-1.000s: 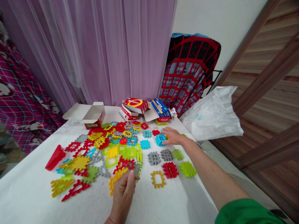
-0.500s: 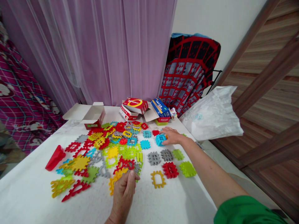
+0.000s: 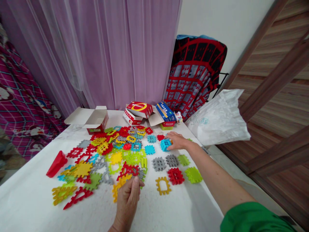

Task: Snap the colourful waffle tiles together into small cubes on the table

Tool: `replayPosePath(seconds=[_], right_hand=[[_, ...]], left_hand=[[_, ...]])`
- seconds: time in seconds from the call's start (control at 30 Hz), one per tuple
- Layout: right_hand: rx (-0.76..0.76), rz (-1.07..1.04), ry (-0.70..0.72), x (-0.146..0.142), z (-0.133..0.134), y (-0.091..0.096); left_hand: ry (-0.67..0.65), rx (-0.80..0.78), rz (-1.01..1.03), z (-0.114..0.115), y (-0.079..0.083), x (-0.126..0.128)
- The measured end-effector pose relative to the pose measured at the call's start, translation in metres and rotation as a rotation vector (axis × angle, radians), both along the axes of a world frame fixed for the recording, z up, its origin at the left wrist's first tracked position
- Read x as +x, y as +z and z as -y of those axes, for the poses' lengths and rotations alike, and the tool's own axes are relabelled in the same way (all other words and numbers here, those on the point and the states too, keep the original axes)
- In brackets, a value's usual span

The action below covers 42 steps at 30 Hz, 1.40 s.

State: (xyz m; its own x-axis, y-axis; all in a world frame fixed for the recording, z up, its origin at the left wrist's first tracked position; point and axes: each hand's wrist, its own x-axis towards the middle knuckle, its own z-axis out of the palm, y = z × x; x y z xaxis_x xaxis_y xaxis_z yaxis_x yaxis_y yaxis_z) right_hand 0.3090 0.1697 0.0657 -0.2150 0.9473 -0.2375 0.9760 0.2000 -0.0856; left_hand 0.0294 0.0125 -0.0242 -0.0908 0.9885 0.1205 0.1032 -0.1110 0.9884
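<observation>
My right hand [image 3: 178, 141] reaches to the far right of the table, its fingers round a blue windowed interlocking block [image 3: 165, 145]. A flat blue piece [image 3: 150, 149] and a blue windowed piece [image 3: 152, 139] lie just left of it. Near the front edge, my left hand [image 3: 128, 197] is closed, thumb laid over curled fingers; whatever it may hold is hidden. Beside it lies a yellow toothed piece [image 3: 118, 188], partly covered by the hand. Nearer on the right are two grey windowed pieces [image 3: 159, 164], a red block [image 3: 175, 176], a yellow frame [image 3: 163, 186] and green squares [image 3: 194, 175].
A heap of mixed interlocking pieces [image 3: 116, 158] covers the left and middle of the white table [image 3: 91, 219]. Behind stand an open carton [image 3: 98, 120], a red box [image 3: 139, 109] and a blue box [image 3: 166, 111]. A white plastic bag [image 3: 217, 119] stands at the right edge.
Hardly anything differs; both hands hold their places, and the view has shifted very slightly.
</observation>
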Motion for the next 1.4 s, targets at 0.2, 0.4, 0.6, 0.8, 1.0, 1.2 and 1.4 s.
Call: replayPosePath(seconds=[0.2,0.4,0.6,0.8,1.0,1.2,1.4], right_hand=[[-0.011,-0.011,-0.009,0.006,-0.001,0.0],[0.025,-0.035,0.015,0.009,-0.005,-0.005],[0.011,-0.022,0.006,0.007,-0.004,-0.003],[0.001,0.002,0.013,0.005,-0.003,-0.001],[0.058,0.008,0.025,-0.005,0.008,0.005],[0.266,0.019,0.249,-0.023,0.036,0.001],[0.292,0.066,0.294,-0.031,0.042,0.001]], left_hand=[[-0.002,-0.026,-0.001,0.0,0.001,0.0],[-0.008,-0.002,-0.003,-0.001,0.004,0.0],[-0.007,0.009,0.001,-0.001,-0.002,0.0],[-0.009,0.023,-0.008,-0.001,-0.001,-0.001],[-0.002,0.031,-0.016,-0.001,-0.003,0.0],[-0.006,0.057,-0.031,-0.002,0.0,0.001],[-0.021,0.033,-0.053,-0.001,0.007,0.001]])
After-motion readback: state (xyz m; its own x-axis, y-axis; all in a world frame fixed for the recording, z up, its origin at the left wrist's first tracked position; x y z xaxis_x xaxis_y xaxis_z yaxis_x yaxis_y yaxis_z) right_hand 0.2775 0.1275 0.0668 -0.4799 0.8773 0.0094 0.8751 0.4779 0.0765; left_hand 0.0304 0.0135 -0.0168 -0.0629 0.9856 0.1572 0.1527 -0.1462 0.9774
